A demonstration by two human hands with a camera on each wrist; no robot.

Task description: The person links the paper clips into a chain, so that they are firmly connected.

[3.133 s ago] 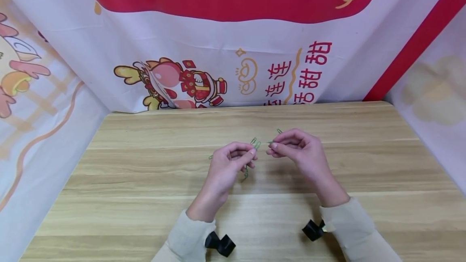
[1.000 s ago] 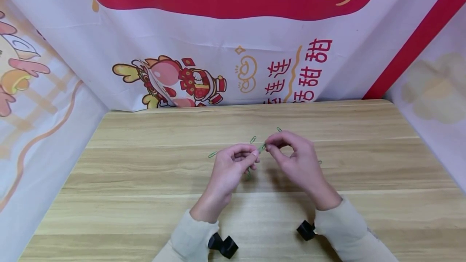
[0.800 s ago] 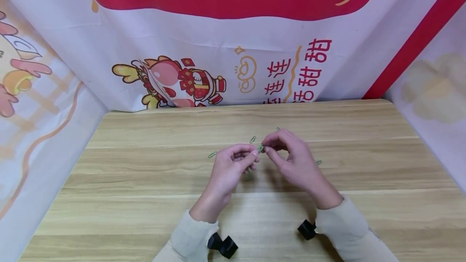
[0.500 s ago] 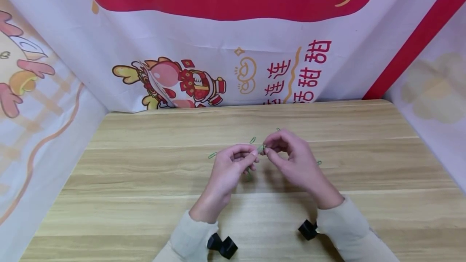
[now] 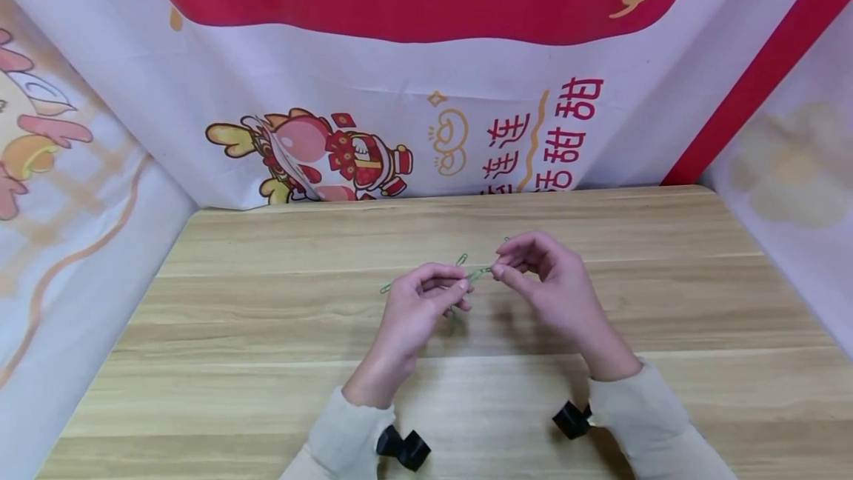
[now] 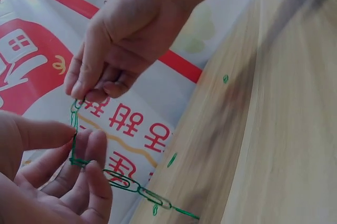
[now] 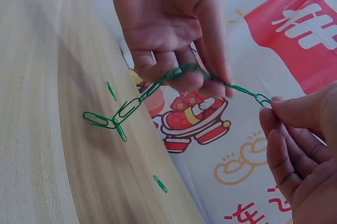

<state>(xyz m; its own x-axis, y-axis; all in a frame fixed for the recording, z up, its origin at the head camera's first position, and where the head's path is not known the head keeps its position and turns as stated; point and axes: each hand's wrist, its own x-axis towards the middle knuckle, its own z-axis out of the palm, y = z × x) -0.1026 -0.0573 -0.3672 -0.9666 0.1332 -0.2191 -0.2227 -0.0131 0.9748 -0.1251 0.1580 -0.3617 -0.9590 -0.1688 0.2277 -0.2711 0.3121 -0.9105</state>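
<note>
My left hand (image 5: 420,298) pinches a chain of green paper clips (image 7: 126,109) between thumb and forefinger, over the middle of the table. Part of the chain runs behind or across its fingers, and the lower end hangs down towards the tabletop. To the right, my right hand (image 5: 549,276) pinches the end paper clip (image 7: 261,100) with thumb and fingertips. Between the two hands the linked paper clips (image 6: 74,118) stretch in a short line. The parts under the fingertips are hidden.
Loose green paper clips lie on the wooden table (image 5: 266,332): one paper clip (image 5: 462,259) behind the left hand, another paper clip (image 5: 385,289) to its left, a third paper clip (image 5: 506,238) behind the right hand. A printed cloth (image 5: 373,65) hangs behind.
About three seconds ago the right hand held a paper clip apart from the left. It came in against the left hand's clip, then drew right; the clips now stretch linked between both hands.
</note>
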